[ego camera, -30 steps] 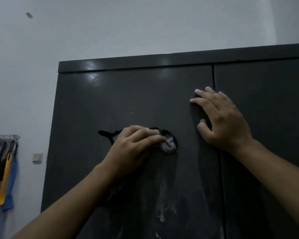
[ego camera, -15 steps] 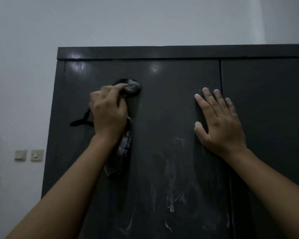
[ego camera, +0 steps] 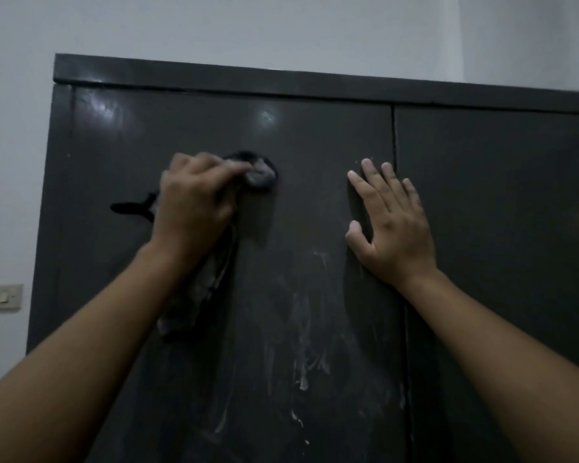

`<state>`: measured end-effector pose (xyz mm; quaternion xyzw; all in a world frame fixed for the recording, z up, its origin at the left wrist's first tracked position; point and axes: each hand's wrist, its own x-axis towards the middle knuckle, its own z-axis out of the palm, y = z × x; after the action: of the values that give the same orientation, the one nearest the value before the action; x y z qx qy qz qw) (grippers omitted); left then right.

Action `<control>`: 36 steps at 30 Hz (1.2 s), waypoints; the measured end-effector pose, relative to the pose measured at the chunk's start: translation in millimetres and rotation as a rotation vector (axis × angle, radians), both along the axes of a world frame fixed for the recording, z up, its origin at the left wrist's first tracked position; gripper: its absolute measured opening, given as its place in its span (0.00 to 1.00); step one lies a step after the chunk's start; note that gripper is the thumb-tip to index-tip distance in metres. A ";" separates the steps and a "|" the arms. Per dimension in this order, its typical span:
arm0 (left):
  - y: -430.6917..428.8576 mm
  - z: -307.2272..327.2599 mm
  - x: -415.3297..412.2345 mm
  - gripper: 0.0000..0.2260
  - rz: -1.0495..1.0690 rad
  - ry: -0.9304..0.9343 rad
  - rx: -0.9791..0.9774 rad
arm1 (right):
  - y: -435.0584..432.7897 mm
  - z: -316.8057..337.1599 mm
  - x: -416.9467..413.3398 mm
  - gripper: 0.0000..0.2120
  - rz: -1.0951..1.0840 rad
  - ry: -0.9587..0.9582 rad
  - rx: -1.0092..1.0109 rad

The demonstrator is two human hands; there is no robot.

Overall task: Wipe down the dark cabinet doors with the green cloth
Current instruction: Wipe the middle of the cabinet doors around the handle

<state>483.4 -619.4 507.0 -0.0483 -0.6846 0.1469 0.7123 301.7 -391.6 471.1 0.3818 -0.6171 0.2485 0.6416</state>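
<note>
While left hand (ego camera: 194,208) presses cloth (ego camera: 259,177) | wall switch (ego camera: 6,297) beside, possibly double

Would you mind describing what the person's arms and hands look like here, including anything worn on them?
Both forearms are bare as far as the frame shows: no sleeves, watch, bracelets or gloves. The left hand and right hand show no rings, and the nails look short and unpainted. The dim light hides finer marks.
</note>
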 end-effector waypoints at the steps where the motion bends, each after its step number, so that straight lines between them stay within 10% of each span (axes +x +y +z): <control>1: 3.9 11.5 -1.6 0.15 -0.037 0.061 0.116 | 0.3 -0.1 0.2 0.32 0.001 0.001 -0.004; 24: 27.2 -112.6 -20.4 0.12 0.024 -0.288 -0.395 | 19.0 -1.8 -2.6 0.26 0.445 -0.098 0.061; 32: 91.6 -13.9 -59.9 0.10 -0.266 0.074 0.321 | 60.0 5.2 12.1 0.34 0.623 -0.371 0.329; 36: 142.1 10.6 -91.2 0.11 -0.427 -0.008 0.365 | 58.9 3.3 19.3 0.51 0.349 -0.322 0.449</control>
<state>392.2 -477.4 517.6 -0.0631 -0.6767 -0.1324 0.7215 321.0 -332.7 474.4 0.5695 -0.6753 0.2695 0.3835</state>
